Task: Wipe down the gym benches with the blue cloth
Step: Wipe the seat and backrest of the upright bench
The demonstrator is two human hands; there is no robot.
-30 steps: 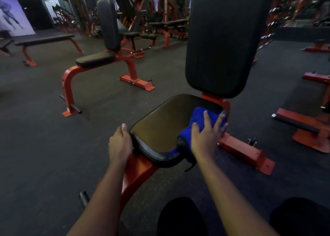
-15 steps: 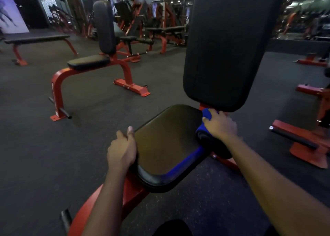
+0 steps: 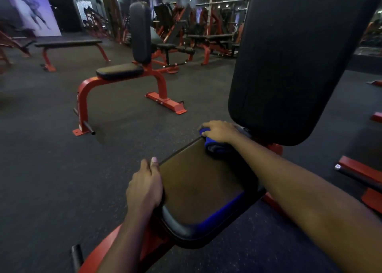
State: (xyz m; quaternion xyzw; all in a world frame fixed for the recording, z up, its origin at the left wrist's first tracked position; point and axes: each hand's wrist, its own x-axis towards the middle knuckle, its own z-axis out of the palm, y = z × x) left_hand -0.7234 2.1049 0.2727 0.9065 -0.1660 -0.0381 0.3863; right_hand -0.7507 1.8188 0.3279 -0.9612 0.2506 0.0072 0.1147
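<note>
1. Head view, looking down over a gym bench. A second bench (image 3: 119,71) with an upright back pad and a red frame stands well apart to the left. A long flat bench (image 3: 68,43) sits farther back, near a pale wall poster (image 3: 35,14). More red machines crowd the dim background.
2. A tall backrest (image 3: 289,61) rises at the right and blocks everything behind it. The right forearm crosses the seat's right side and hides that edge.
3. The blue cloth (image 3: 209,145) lies bunched at the far left corner of the seat (image 3: 202,181), just below the backrest. The right hand (image 3: 221,131) covers most of it, with fingers curled over the cloth and pressing it down.
4. The bunched cloth looks longer than it is wide. Its long axis seems to follow the seat's rear edge, across the bench. One blue end pokes out past the fingertips to the left.
5. The left hand (image 3: 144,188) grips the seat's left edge, thumb on top and fingers wrapped under.
6. The seat is smooth, shiny black padding with rounded corners, and its near right rim shows a blue band. The backrest is matte black with rounded ends. The bench frame (image 3: 115,250) is red painted metal. The floor (image 3: 51,159) is dark, speckled and rubbery. The cloth looks soft and thick.
</note>
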